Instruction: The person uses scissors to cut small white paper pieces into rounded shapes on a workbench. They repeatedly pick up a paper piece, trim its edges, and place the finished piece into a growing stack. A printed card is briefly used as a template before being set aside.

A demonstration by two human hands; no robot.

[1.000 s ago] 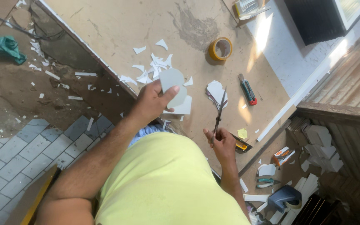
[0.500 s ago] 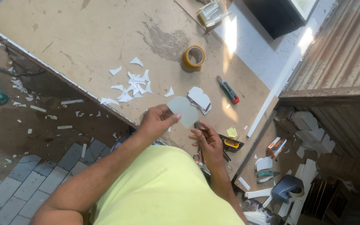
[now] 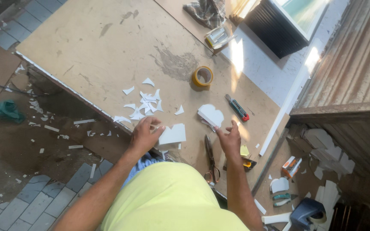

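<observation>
Head view — scrap-strewn board; paved floor.

Makeshift outdoor craft workshop: a rough board bench over paved ground, strewn with white offcuts. Tape roll at 12 o'clock, utility knife and scissors toward 3 o'clock; corrugated metal wall beyond.

Left hand grips white cutout, scissors on board
</observation>
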